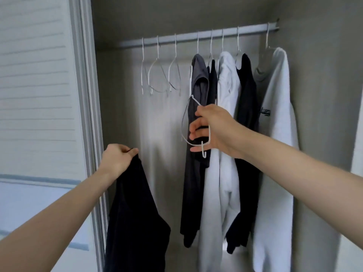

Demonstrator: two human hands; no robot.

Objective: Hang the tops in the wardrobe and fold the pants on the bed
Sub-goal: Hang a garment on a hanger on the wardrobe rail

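black garment (135,203) hanging down at lower left, in front of the open wardrobe (121,114), pinched at its top edge by the left hand (117,160), fingers and thumb closed on the cloth. to the right and higher, a white wire hanger (188,122) off the rail, turned with its hook pointing down, gripped in the right hand (212,130), fingers curled round the wire just in front of the hung clothes. behind, on the rail (186,37): a dark grey top (198,118), a thin dark one (212,83) beside it, a white top (227,85), a black top (246,99), and a white sweatshirt (277,134) furthest right with a small dark print. further left on the same rail, three empty hangers (159,75), well apart from the clothes. at far left, a pale slatted door (35,85).
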